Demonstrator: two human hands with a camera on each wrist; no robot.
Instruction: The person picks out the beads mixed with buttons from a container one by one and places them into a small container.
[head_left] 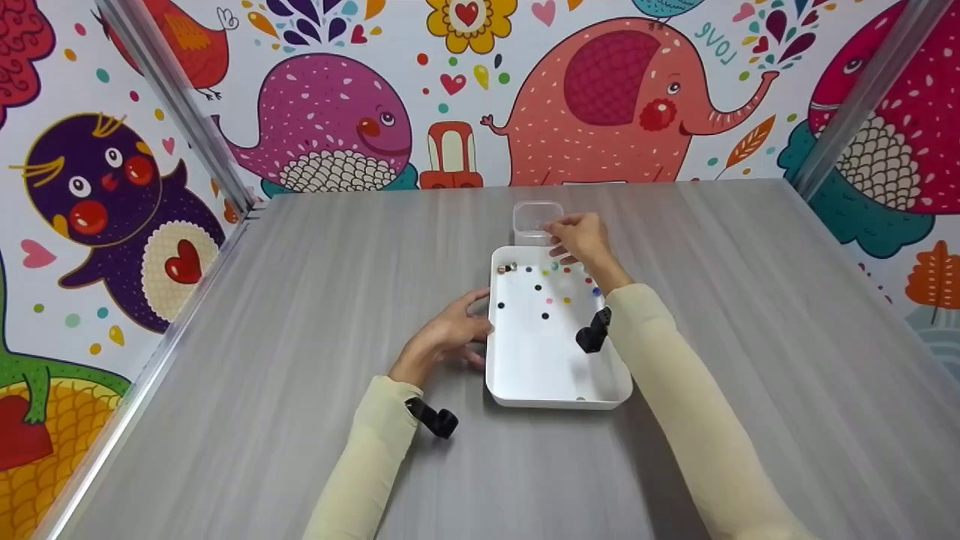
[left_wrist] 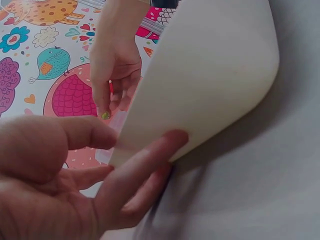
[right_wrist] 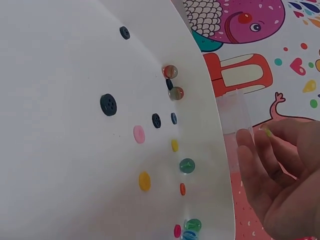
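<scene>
A white tray lies in the middle of the grey table and holds scattered buttons and glass marbles, mostly at its far end. Behind its far edge stands a small clear container. My right hand hovers at the container's right rim and pinches a small yellow-green piece between its fingertips. My left hand rests against the tray's left outer wall, with its fingers fairly straight along it and the thumb near the rim.
The grey table stretches wide on both sides of the tray. Cartoon-animal walls and slanted metal rails bound it at the back and sides. Black camera mounts sit on both wrists.
</scene>
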